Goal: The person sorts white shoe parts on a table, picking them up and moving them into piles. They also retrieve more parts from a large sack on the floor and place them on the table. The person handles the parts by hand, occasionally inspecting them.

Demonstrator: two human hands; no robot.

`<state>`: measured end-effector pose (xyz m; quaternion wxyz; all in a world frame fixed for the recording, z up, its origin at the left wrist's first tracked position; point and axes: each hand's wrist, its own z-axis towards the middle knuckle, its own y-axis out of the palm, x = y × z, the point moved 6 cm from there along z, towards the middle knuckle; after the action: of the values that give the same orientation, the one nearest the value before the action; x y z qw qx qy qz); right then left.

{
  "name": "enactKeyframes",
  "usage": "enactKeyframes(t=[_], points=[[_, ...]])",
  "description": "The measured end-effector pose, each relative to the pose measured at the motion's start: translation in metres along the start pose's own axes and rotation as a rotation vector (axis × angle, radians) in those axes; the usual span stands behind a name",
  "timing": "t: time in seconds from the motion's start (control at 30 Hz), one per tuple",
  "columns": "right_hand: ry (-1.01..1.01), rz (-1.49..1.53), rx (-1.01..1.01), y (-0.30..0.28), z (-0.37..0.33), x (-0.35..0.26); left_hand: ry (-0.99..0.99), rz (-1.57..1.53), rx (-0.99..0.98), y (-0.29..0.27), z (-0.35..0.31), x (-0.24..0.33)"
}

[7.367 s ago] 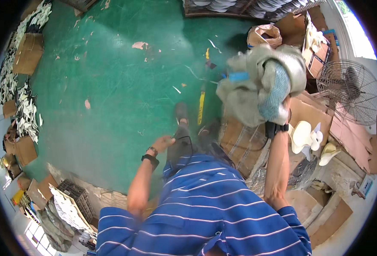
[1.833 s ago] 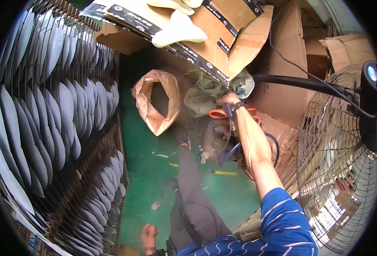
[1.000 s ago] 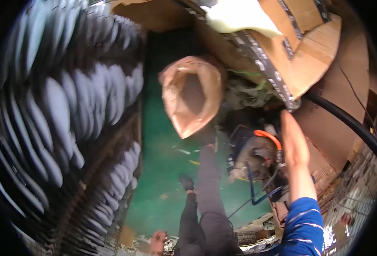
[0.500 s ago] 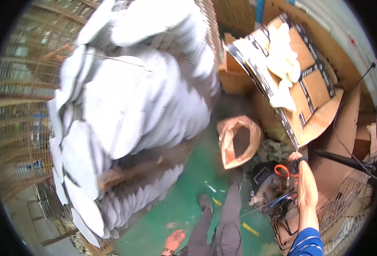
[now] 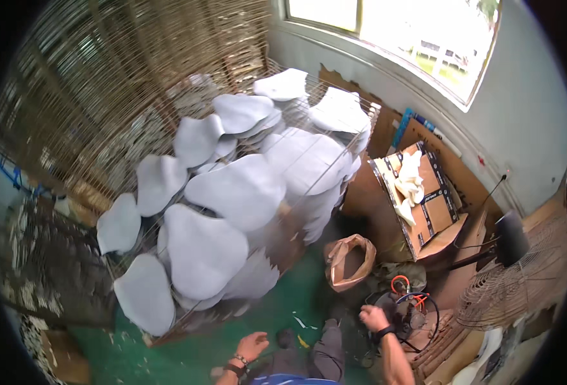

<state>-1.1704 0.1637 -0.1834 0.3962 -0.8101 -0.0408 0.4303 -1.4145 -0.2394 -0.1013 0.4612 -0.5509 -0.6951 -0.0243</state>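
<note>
My left hand [image 5: 252, 346] is low in the middle, with a band on the wrist. Its fingers are loosely stretched and hold nothing; it is nearest to the front corner of a wire-grid rack. My right hand [image 5: 374, 317], with a dark wristband, has its fingers curled in, and nothing shows in it. It hovers just left of a dusty machine with an orange hose [image 5: 400, 283]. Ahead, many pale grey rounded sheets [image 5: 208, 251] lie in overlapping stacks on the rack. A brown paper sack [image 5: 349, 262] stands with its mouth open beyond my right hand.
A cardboard box [image 5: 428, 206] at the right has pale yellow gloves [image 5: 410, 183] on top. A wire-caged fan [image 5: 497, 285] stands farther right. Tall wire racks [image 5: 123, 83] rise at the back left, beside a window [image 5: 399, 38]. Scraps lie on the green floor [image 5: 168, 359].
My view has swung up and back, bringing in the window and more of the rack. My right hand has left the cardboard box's lower corner and drawn back toward me.
</note>
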Motion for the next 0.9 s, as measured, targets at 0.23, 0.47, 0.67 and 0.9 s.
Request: enactKeyframes(t=[0.23,0.47,0.67,0.9], points=[[0.397,0.046,-0.317,0.164,-0.215,0.090,0.281,0.097,0.036,-0.028,-0.038,-0.031],[0.540,0.193,-0.406,0.227,-0.370,0.152,0.386,0.080,-0.027,-0.038,-0.067,-0.008],[0.517,0.241,-0.331,0.209,-0.391,0.089,0.515,0.047,0.099,-0.035,-0.085,0.011],[0.443,0.392,-0.168,0.186,-0.395,0.023,0.627,-0.056,1.121,-0.169,-0.192,0.047]])
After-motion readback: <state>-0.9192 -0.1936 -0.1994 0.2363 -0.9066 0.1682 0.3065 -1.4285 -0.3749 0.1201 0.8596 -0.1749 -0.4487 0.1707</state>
